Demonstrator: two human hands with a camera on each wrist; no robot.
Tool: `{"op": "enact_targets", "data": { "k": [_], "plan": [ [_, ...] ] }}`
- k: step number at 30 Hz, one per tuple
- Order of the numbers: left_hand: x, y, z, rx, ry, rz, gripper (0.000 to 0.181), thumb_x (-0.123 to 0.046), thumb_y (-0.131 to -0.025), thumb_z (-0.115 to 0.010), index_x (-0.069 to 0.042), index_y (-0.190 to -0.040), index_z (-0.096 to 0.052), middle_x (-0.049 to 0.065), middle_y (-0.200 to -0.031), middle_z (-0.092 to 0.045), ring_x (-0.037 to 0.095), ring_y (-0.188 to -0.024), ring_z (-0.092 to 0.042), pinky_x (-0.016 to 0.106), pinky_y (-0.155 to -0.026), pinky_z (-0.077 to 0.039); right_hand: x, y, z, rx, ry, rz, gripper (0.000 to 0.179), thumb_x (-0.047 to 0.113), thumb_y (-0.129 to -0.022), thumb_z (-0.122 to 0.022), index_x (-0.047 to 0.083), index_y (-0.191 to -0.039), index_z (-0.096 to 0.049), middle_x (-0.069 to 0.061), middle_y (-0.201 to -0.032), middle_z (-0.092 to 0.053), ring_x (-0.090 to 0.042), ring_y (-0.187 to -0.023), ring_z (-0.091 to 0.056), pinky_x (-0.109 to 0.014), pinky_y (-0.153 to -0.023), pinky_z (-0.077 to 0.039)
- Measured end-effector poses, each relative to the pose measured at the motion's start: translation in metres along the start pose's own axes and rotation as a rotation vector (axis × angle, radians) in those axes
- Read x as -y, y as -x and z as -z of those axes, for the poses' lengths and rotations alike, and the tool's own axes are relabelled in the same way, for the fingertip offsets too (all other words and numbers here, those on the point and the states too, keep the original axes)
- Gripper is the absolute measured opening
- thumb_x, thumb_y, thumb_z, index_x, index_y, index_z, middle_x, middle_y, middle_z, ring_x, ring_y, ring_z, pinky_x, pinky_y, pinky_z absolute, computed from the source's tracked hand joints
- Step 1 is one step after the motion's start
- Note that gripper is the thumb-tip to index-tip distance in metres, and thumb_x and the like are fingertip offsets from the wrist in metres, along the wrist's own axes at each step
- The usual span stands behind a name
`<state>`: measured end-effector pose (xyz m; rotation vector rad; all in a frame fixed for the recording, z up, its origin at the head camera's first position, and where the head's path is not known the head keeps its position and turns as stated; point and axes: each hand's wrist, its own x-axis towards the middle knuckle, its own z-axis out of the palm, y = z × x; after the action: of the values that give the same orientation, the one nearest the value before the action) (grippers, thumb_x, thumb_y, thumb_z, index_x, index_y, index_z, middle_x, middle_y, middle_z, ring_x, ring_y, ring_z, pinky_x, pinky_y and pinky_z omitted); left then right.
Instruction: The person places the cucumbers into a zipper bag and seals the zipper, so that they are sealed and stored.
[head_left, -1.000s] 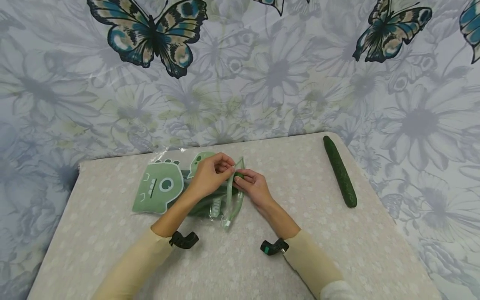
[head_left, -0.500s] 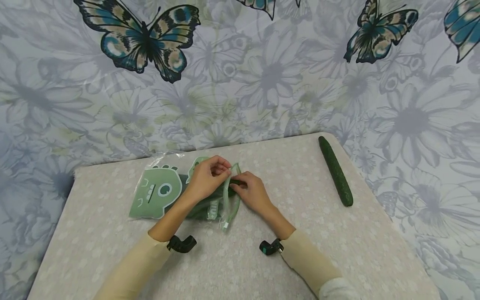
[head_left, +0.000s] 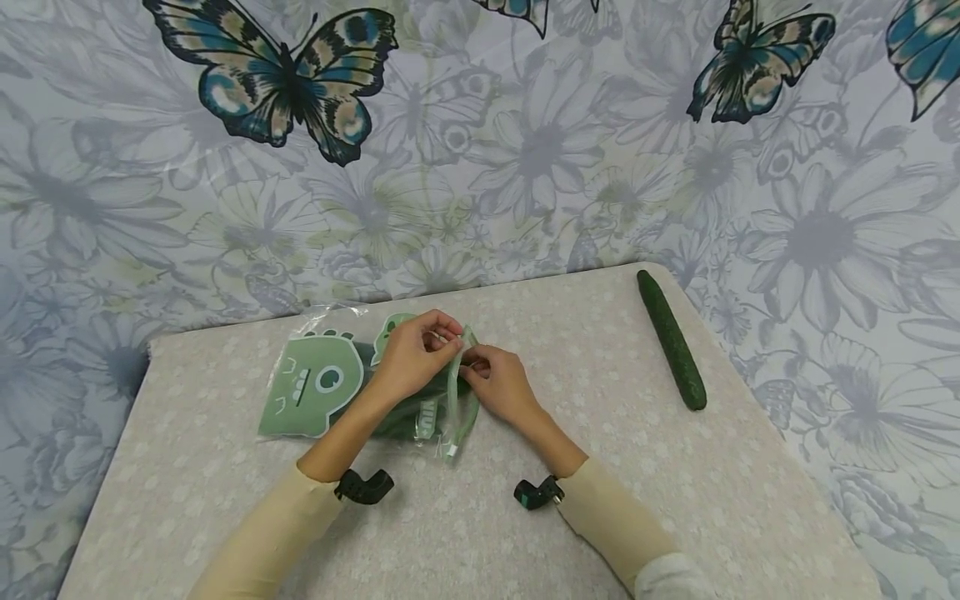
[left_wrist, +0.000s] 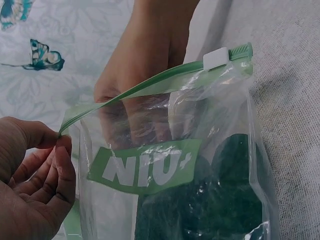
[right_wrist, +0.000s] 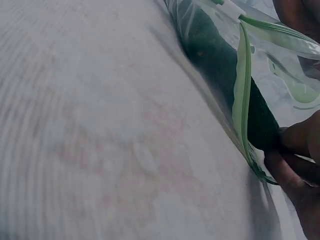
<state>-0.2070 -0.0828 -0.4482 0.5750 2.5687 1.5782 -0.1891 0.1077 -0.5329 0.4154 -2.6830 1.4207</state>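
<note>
A clear zip bag point(head_left: 313, 387) with green dinosaur print lies on the table, dark green cucumbers point(left_wrist: 227, 195) showing through its film. My left hand point(head_left: 411, 354) pinches the green zip rim point(left_wrist: 145, 82) at the far end of the mouth. The mouth is held apart, with the white slider point(left_wrist: 216, 59) at its near end. My right hand point(head_left: 504, 385) reaches into the mouth, its fingers point(right_wrist: 287, 175) gripping the end of a cucumber point(right_wrist: 262, 120) that lies mostly inside. In the head view that cucumber is hidden by the hand and rim.
Another cucumber point(head_left: 672, 342) lies alone at the right side of the cloth-covered table point(head_left: 585, 333). A patterned wall hanging point(head_left: 480, 167) with butterflies stands directly behind the table's back edge.
My right hand has moved left into the bag's mouth, pushing the cucumber deeper; its green end no longer shows in the head view. My left hand keeps its pinch on the rim.
</note>
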Motion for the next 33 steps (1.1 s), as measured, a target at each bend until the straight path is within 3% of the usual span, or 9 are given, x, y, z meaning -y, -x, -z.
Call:
{"op": "enact_targets", "data": {
  "k": [6, 10, 18, 25, 30, 33],
  "plan": [
    [0.002, -0.001, -0.004, -0.005, -0.038, -0.014, 0.013, -0.015, -0.101, -0.073, -0.01, -0.113, -0.075, 0.008, -0.1, -0.074, 0.018, -0.076, -0.071, 0.028, -0.07, -0.057, 0.001, 0.007, 0.013, 0.088, -0.038, -0.038, 0.027, 0.017, -0.105, -0.07, 0.005, -0.128, -0.075, -0.013, -0.123, -0.079, -0.025, -0.106, -0.08, -0.035, -0.091, -0.065],
    [0.005, -0.002, -0.006, -0.003, -0.11, -0.006, 0.015, -0.016, -0.099, -0.072, -0.013, -0.114, -0.074, 0.004, -0.099, -0.074, 0.015, -0.078, -0.072, 0.031, -0.071, -0.057, -0.003, 0.017, 0.029, 0.101, -0.069, -0.065, 0.029, 0.022, -0.106, -0.069, 0.008, -0.131, -0.074, -0.01, -0.124, -0.079, -0.022, -0.106, -0.08, -0.035, -0.092, -0.065],
    [0.004, -0.004, -0.006, -0.011, -0.216, 0.043, 0.027, -0.019, -0.091, -0.074, -0.012, -0.118, -0.072, 0.002, -0.091, -0.074, 0.017, -0.078, -0.071, 0.033, -0.069, -0.054, -0.032, 0.051, 0.099, -0.013, -0.028, -0.122, 0.029, 0.027, -0.107, -0.068, 0.007, -0.127, -0.076, -0.006, -0.116, -0.079, -0.02, -0.103, -0.076, -0.033, -0.091, -0.064],
    [0.005, -0.006, -0.01, 0.009, -0.307, 0.061, 0.027, -0.021, -0.09, -0.073, -0.013, -0.116, -0.075, -0.001, -0.086, -0.073, 0.016, -0.077, -0.068, 0.033, -0.069, -0.051, -0.057, 0.092, 0.174, -0.178, 0.14, -0.16, 0.03, 0.032, -0.108, -0.067, 0.009, -0.124, -0.077, -0.009, -0.112, -0.08, -0.021, -0.1, -0.075, -0.012, -0.083, -0.055],
    [0.006, -0.005, -0.016, -0.02, -0.417, -0.015, 0.024, -0.015, -0.092, -0.072, -0.012, -0.115, -0.075, -0.001, -0.084, -0.069, 0.016, -0.07, -0.062, 0.032, -0.065, -0.049, -0.072, 0.119, 0.218, -0.303, 0.31, -0.163, 0.028, 0.027, -0.108, -0.066, 0.006, -0.124, -0.076, -0.014, -0.109, -0.079, -0.027, -0.096, -0.074, -0.004, -0.079, -0.047],
    [0.005, -0.004, -0.02, -0.041, -0.532, -0.101, 0.023, -0.011, -0.093, -0.07, -0.012, -0.115, -0.075, 0.001, -0.085, -0.066, 0.015, -0.063, -0.055, 0.03, -0.059, -0.044, -0.079, 0.134, 0.237, -0.305, 0.399, -0.217, 0.032, 0.027, -0.107, -0.067, 0.002, -0.127, -0.073, -0.019, -0.113, -0.076, -0.035, -0.098, -0.074, -0.023, -0.082, -0.057]
  ]
}}
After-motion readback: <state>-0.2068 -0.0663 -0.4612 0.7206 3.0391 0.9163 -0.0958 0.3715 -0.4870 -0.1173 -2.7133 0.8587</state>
